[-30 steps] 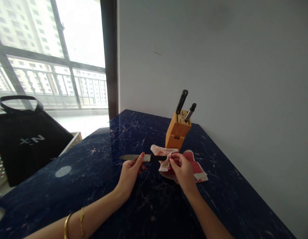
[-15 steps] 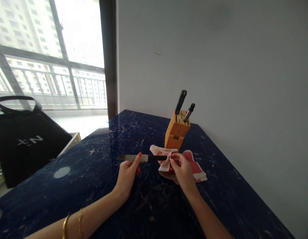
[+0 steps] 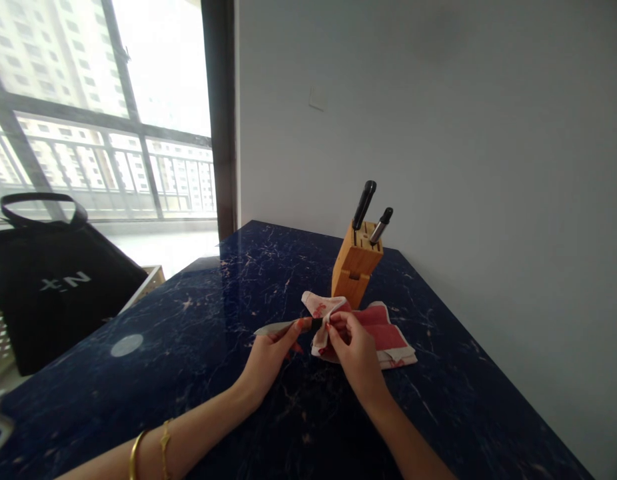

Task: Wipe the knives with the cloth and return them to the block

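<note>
A knife [image 3: 274, 328] lies level above the table, its blade pointing left and its black handle to the right. My left hand [image 3: 271, 353] is closed on it near where blade and handle meet, thumb along the top. With pinched fingers my right hand [image 3: 356, 347] grips a red and white cloth [image 3: 383, 327], one fold of which wraps round the handle's end. The rest of the cloth spreads on the table under and behind my right hand. Just beyond stands a wooden knife block [image 3: 357, 260] holding a black-handled knife [image 3: 365, 203] and a tool with a black and silver handle [image 3: 382, 225].
The dark blue marble-patterned table [image 3: 198, 360] runs up to a grey wall [image 3: 438, 133]. A round whitish disc [image 3: 126, 345] shows on its left side. Off the left edge are a black bag [image 3: 53, 287] and a light crate [image 3: 147, 283], before a large window.
My left hand has slid right along the knife toward its handle. The cloth and my right hand have shifted slightly left over the handle, and the blade's angle has changed.
</note>
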Demonstrator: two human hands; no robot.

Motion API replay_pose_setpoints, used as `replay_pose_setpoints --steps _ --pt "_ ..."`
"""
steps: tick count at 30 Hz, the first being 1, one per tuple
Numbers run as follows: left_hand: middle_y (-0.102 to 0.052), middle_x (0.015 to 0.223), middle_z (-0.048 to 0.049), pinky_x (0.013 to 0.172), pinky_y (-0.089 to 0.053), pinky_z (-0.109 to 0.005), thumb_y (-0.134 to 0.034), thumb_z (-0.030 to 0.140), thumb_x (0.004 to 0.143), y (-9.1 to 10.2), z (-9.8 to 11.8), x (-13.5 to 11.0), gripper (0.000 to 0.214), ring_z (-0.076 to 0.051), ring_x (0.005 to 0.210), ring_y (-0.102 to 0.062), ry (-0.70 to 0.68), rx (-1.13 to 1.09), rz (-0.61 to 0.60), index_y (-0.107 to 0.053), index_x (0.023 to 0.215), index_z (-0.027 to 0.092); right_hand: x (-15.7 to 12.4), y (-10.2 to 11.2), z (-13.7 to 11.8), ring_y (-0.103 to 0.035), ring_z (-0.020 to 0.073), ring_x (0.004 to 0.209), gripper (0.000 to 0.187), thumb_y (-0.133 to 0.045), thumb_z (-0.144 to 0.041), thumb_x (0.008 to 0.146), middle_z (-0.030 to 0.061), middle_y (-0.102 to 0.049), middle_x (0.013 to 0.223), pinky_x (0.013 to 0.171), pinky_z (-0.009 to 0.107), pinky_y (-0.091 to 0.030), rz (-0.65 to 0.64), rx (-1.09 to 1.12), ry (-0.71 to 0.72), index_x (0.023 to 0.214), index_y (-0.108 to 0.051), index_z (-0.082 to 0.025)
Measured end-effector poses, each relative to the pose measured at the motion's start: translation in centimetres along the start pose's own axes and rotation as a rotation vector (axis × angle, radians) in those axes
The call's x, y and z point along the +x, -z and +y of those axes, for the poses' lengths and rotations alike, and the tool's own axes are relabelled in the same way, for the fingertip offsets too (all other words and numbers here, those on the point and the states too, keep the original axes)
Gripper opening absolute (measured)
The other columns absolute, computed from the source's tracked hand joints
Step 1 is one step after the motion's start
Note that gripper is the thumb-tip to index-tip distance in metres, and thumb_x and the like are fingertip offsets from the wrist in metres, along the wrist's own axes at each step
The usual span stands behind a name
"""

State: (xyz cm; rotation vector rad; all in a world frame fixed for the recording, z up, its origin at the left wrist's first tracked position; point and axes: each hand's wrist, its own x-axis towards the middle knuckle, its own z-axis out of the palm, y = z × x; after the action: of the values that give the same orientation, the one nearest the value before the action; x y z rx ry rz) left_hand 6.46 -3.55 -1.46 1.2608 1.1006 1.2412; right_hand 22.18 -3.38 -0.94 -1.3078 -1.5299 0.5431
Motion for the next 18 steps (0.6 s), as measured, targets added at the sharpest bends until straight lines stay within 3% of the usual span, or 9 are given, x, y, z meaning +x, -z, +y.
replay_pose_setpoints --steps 8,14,18 --pt "-0.046 0.042 0.0056 0.043 -0.029 -0.019 -0.058 0.047 0.072 -0.2 -0.1 0.0 0.033 -0.007 0.041 -0.038 0.03 -0.012 -0.019 -0.069 0.071 0.016 -0.9 -0.7 -1.4 -0.062 0.0162 0.073 0.012 -0.048 -0.023 0.078 0.0036 -0.064 0.08 0.067 0.027 -0.048 -0.064 0.034 0.053 0.086 -0.056 -0.019" --pt "-0.043 0.039 0.0045 0.045 -0.029 -0.02 -0.055 0.046 0.075 0.5 0.1 0.5 0.043 -0.008 0.041 -0.038 -0.047 0.054 0.081 -0.056 0.044 0.015 0.0 0.0 0.0 -0.061 0.0176 0.07 0.015 -0.051 -0.027 0.076 0.0053 -0.064 0.079 0.065 0.029 -0.048 0.019 -0.021 0.015 0.087 -0.056 -0.017" --pt "-0.046 0.04 0.0035 0.051 -0.031 -0.021 -0.055 0.044 0.075 0.9 0.0 1.0 0.048 -0.009 0.046 -0.041 -0.112 0.073 0.162 -0.046 0.037 0.016 0.6 0.8 0.9 -0.061 0.019 0.069 0.019 -0.052 -0.031 0.076 0.0065 -0.065 0.078 0.064 0.031 -0.049 0.07 0.008 -0.021 0.086 -0.057 -0.017"
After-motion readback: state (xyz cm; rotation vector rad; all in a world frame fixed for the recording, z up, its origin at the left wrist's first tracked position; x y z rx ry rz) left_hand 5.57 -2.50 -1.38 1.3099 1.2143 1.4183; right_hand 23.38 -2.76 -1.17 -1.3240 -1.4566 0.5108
